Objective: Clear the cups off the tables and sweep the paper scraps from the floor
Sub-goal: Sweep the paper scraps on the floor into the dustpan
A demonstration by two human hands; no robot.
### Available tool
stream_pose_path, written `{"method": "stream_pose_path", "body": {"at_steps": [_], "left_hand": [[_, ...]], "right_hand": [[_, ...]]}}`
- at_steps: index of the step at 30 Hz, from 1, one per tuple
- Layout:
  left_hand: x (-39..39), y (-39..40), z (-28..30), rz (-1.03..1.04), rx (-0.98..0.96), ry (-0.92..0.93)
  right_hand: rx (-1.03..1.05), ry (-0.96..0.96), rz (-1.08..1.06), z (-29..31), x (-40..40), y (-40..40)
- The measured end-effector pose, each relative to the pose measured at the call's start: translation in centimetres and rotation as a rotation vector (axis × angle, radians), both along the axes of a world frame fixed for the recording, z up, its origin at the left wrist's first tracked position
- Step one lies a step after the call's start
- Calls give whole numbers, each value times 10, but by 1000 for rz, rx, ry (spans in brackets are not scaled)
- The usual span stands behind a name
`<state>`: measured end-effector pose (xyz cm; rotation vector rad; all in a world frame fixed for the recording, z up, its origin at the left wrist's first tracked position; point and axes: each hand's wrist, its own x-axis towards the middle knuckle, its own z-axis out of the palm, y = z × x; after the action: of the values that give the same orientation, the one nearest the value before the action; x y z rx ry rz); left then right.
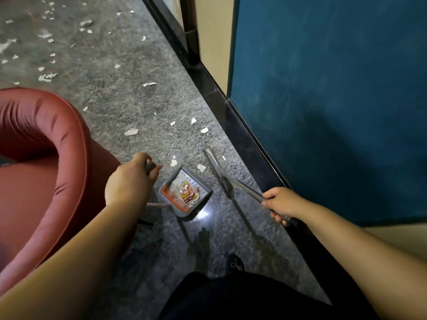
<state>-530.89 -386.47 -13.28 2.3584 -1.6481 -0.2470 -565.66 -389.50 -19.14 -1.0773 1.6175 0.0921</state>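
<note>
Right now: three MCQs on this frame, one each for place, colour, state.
1. The dustpan sits:
A) on the armchair
B) on the floor between the hands
C) against the blue wall

2. The armchair is:
A) red
B) green
C) black

3. The right hand is:
A) open, idle
B) gripping the broom handle
C) holding a cup

Answers:
1 B, it rests on the floor between the left hand and the right.
2 A, its upholstery is red.
3 B, fingers curl round the handle.

speckled grey floor — red armchair, blue wall.
</note>
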Motion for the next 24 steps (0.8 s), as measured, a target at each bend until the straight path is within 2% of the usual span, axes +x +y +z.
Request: {"method": "stream_pose_path", "body": {"at_steps": [14,24], "left_hand": [[72,-140,-25,-73,141,24],[110,-187,-38,-123,154,18]], "right_hand": [[27,53,43,-30,71,-144],[94,197,271,-53,157,-215]]}}
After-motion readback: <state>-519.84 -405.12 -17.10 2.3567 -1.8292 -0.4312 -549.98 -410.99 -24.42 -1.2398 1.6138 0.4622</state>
